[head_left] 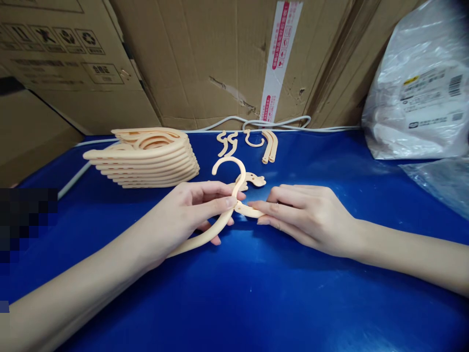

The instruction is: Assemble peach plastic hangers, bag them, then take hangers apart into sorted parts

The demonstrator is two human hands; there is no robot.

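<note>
My left hand (pixel 190 212) is closed in a pinch on a peach plastic hanger piece (pixel 223 195), whose hook curls up behind my fingers and whose arm runs down to the left under my palm. My right hand (pixel 304 215) grips a second short peach arm piece (pixel 249 211) by its end, which meets the first piece between my fingertips. Just behind the hands a small peach part (pixel 255 180) lies on the blue table (pixel 256 293).
A stack of several finished peach hangers (pixel 146 156) lies at the back left. Loose peach hooks and arms (pixel 269 144) lie near the back edge by a white cable (pixel 278 123). Cardboard boxes (pixel 205 58) stand behind. At the right rests a white plastic bag (pixel 421 93).
</note>
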